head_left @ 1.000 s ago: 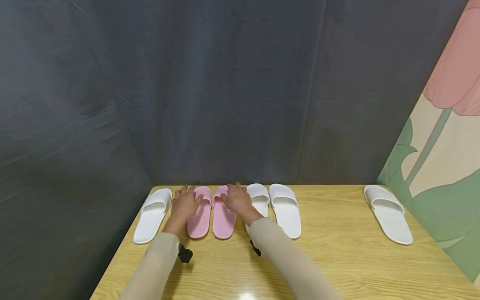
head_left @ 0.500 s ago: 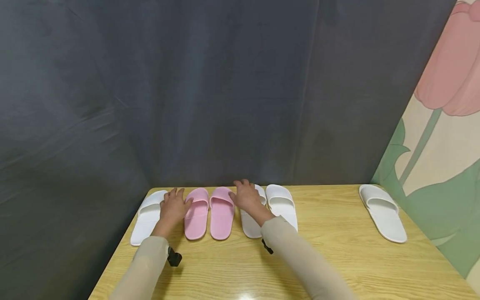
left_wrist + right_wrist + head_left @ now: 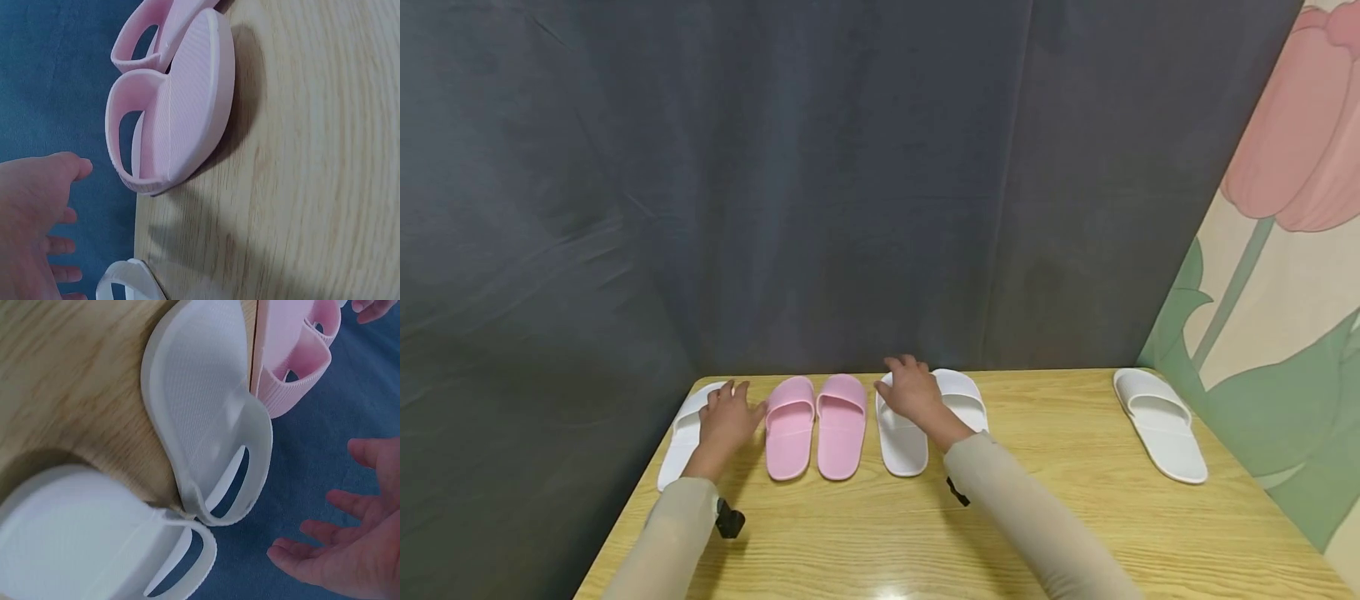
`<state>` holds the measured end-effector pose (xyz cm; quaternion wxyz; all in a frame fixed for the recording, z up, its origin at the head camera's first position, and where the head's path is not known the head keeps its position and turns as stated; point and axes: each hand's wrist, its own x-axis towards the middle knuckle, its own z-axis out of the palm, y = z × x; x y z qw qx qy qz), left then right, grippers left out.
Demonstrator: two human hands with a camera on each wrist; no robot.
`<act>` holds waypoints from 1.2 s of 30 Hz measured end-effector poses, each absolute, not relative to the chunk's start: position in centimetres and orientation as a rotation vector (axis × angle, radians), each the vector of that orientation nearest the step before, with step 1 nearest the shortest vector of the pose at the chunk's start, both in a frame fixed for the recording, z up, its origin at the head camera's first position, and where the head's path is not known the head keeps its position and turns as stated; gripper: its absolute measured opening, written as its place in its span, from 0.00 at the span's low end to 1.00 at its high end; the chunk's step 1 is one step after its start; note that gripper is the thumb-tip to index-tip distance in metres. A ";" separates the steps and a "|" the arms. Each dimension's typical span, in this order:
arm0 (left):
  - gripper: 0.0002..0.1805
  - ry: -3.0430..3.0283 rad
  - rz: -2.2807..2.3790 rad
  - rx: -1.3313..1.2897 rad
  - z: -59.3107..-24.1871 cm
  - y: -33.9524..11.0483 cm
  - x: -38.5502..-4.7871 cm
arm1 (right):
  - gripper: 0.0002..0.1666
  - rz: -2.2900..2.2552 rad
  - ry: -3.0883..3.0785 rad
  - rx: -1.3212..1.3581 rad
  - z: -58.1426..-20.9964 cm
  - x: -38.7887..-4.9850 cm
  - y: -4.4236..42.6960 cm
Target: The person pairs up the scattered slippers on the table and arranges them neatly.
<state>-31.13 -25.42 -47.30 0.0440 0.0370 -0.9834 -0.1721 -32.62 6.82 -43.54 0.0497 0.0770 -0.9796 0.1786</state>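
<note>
Two pink slippers (image 3: 788, 442) (image 3: 194, 106) lie side by side at the table's back edge, with no hand on them. My left hand (image 3: 727, 419) (image 3: 28, 219), fingers spread, hovers between them and the leftmost white slipper (image 3: 677, 454), partly covering that one in the head view. My right hand (image 3: 919, 396) (image 3: 362, 531), fingers loosely extended, is over the toe ends of two adjacent white slippers (image 3: 904, 450) (image 3: 200, 381). In both wrist views a gap shows between each hand and the slippers; neither hand holds anything.
A single white slipper (image 3: 1165, 433) lies at the table's right side. The wooden table (image 3: 880, 533) meets a dark curtain (image 3: 850, 208) at its back and left. A wall with a painted tulip (image 3: 1285, 150) stands on the right.
Both hands have moved off the pink slippers, the left hand leftward and the right hand rightward over the white pair. The whole head view has shifted slightly.
</note>
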 end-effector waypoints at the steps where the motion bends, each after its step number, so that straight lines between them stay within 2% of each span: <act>1: 0.39 -3.003 -0.519 0.111 -47.4 -25.6 -31.2 | 0.34 0.544 -2.976 0.236 -43.5 -32.6 6.9; 36: 0.40 -2.979 -0.619 0.142 -48.2 -28.4 -31.5 | 0.35 0.562 -2.943 0.161 -42.8 -32.0 13.4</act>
